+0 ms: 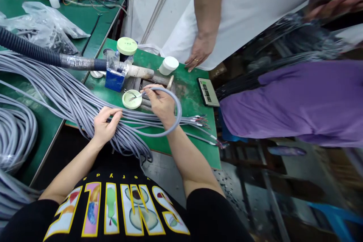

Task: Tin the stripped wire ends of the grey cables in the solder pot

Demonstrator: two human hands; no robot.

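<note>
My right hand [162, 102] pinches a grey cable [179, 107] near its stripped end. Thin dark wires [132, 96] fan out from that end over a small round dish [132, 100] with pale contents. From my fingers the cable loops right and back toward the bundle. My left hand [106, 124] lies on the bundle of grey cables [81, 100], its fingers curled and its thumb pointing right, where the looped cable runs in under it. White-banded cable ends with bared wires [198, 120] lie right of my right forearm.
Behind the dish, a black hose [34, 49] ends in a taped nozzle beside a blue block [115, 79]. A yellow-lidded jar [127, 46], a white jar [169, 65] and a flat display device [208, 92] stand around. Another person's hand [200, 51] touches the table's far edge.
</note>
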